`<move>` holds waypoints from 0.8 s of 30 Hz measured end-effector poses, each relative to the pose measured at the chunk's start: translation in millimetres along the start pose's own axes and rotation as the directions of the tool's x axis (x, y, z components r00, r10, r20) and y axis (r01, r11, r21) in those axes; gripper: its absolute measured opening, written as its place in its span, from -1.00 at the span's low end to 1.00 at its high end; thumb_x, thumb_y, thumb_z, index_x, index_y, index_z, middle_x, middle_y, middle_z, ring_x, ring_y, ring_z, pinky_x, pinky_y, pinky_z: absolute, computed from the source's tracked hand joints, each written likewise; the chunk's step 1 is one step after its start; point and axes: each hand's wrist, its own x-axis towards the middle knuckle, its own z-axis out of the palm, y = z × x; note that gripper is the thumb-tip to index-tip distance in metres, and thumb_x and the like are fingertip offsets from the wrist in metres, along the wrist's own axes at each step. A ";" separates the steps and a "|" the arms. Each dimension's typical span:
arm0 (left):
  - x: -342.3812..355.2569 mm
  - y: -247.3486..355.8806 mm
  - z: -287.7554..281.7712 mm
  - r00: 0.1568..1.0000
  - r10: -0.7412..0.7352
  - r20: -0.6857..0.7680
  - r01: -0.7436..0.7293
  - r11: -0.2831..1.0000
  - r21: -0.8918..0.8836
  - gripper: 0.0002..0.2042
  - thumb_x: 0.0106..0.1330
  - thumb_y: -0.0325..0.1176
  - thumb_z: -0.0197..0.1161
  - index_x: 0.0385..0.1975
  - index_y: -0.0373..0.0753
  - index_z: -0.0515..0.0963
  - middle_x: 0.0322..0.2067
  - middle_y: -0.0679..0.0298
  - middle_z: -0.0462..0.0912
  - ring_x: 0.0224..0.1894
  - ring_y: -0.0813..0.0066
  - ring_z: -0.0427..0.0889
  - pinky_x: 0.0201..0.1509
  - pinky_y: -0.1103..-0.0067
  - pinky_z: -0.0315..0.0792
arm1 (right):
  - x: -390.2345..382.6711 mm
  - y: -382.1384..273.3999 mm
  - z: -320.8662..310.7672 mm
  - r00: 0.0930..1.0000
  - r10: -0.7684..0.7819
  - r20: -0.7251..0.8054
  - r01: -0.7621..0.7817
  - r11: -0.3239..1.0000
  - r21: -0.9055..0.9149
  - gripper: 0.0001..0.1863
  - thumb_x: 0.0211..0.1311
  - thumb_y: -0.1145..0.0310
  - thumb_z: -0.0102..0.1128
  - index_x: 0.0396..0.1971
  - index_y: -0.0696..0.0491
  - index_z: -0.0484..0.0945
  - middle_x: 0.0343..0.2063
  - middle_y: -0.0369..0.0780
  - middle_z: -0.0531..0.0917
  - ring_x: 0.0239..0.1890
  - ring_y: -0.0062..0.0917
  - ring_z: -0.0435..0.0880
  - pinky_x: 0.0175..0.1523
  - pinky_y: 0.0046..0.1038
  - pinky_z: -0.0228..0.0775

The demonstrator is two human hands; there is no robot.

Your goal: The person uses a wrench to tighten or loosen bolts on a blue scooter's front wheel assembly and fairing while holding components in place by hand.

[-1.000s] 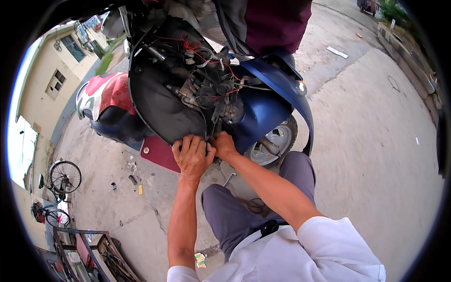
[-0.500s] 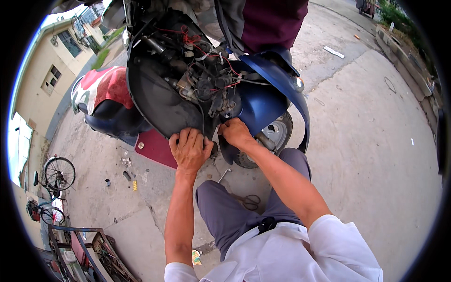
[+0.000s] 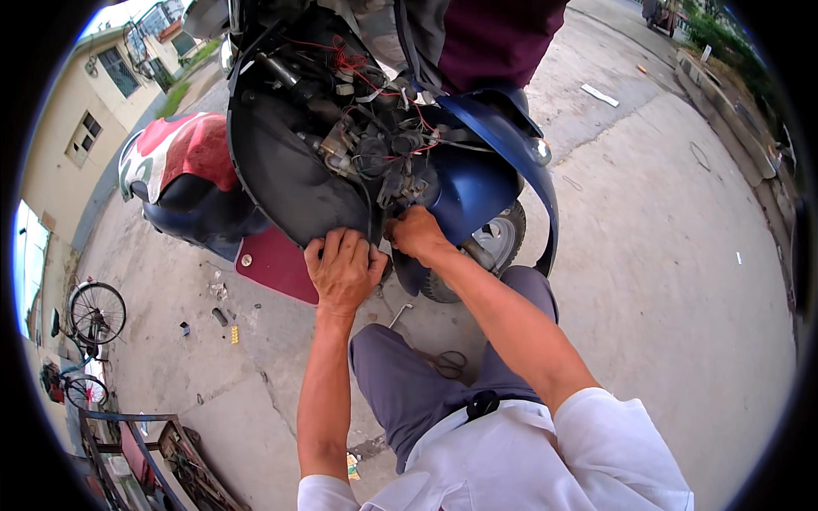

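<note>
A scooter's front end stands opened before me, with a large curved black plastic panel at its left. My left hand is closed over the panel's lower edge, fingers on top and thumb to the right. My right hand reaches in just right of that edge, below the exposed wiring and beside the dark blue front fender. Its fingers are curled together, and what they pinch is hidden behind them. The front wheel shows beneath the fender, to the right of my right forearm.
The scooter's maroon footboard and cloth-covered seat extend left. A bent metal rod-like tool and a dark looped handle lie near my legs. Bicycle and metal-framed cart stand at left. Maroon cloth hangs at the top.
My right hand has shifted slightly up and left, closer to the parts under the wiring. My left hand keeps its hold on the panel edge. The whole view has swung a little.
</note>
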 end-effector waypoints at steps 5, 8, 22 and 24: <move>1.4 0.3 2.3 1.000 0.014 -0.023 -0.015 1.000 -0.010 -0.88 0.00 -0.35 0.38 -0.54 -0.15 0.56 -0.37 0.41 0.65 -0.15 0.47 0.63 0.12 0.37 0.23 | 1.4 -3.5 -16.3 1.000 0.019 -0.008 -0.019 0.996 -0.088 -0.52 0.23 0.13 0.27 -0.22 0.35 0.68 -0.06 0.23 0.69 0.10 0.04 0.68 0.22 -0.15 0.52; -0.3 0.2 5.5 0.999 0.016 -0.035 -0.015 1.000 0.023 -0.89 -0.01 -0.35 0.37 -0.55 -0.13 0.56 -0.38 0.43 0.64 -0.17 0.49 0.63 0.10 0.39 0.23 | 1.8 1.8 -8.8 0.999 -0.001 -0.036 -0.001 0.998 -0.066 -0.53 0.25 0.13 0.26 -0.18 0.31 0.68 -0.09 0.23 0.70 0.08 0.04 0.69 0.21 -0.12 0.53; -4.9 -7.9 5.0 0.999 0.037 -0.025 -0.035 0.998 0.056 -0.90 0.01 -0.32 0.35 -0.57 -0.10 0.55 -0.39 0.46 0.65 -0.20 0.51 0.63 0.07 0.41 0.21 | -21.0 2.3 18.0 1.000 0.022 -0.004 -0.022 0.994 0.103 -0.56 0.37 0.10 0.20 -0.21 0.26 0.70 -0.29 0.14 0.76 -0.08 0.04 0.75 0.09 -0.11 0.57; -2.2 -3.9 8.2 0.998 0.040 -0.043 -0.037 0.998 0.048 -0.90 0.02 -0.32 0.35 -0.57 -0.10 0.55 -0.39 0.46 0.65 -0.20 0.52 0.63 0.07 0.41 0.21 | -19.5 -1.8 4.7 0.995 0.051 0.086 -0.061 0.991 0.121 -0.56 0.37 0.10 0.21 -0.23 0.27 0.69 -0.31 0.14 0.76 -0.08 0.03 0.76 0.08 -0.13 0.57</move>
